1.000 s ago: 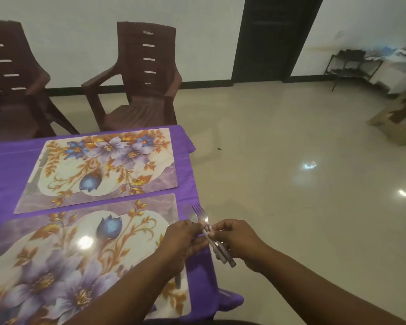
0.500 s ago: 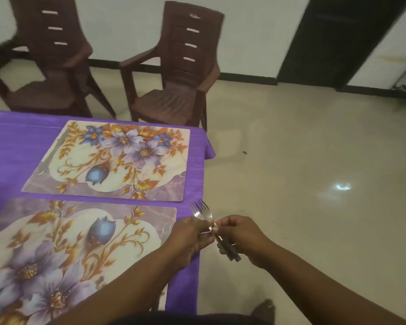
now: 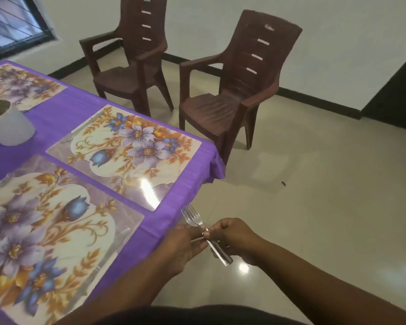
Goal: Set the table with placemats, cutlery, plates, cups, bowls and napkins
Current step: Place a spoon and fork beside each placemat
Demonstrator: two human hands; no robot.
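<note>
Both hands hold a small bunch of steel forks (image 3: pixel 193 219) just off the table's right edge, tines pointing up and away. My right hand (image 3: pixel 237 238) grips the handles; my left hand (image 3: pixel 185 245) pinches them from the left side. Three floral placemats lie on the purple tablecloth (image 3: pixel 56 113): the near one (image 3: pixel 45 231), the middle one (image 3: pixel 124 151) and a far one (image 3: pixel 17 85). A knife (image 3: pixel 108 252) lies along the near mat's right edge, and another knife (image 3: pixel 82 129) lies on the middle mat's far edge.
A white pot (image 3: pixel 10 125) stands on the cloth at the left. Two brown plastic armchairs, one (image 3: pixel 131 59) at the back and one (image 3: pixel 239 90) close to the table corner, stand on the tiled floor. A dark doorway (image 3: pixel 399 95) is at the right.
The view has swung left, bringing the white pot and the far placemat into sight. Both hands keep the same hold on the forks beside the table edge.
</note>
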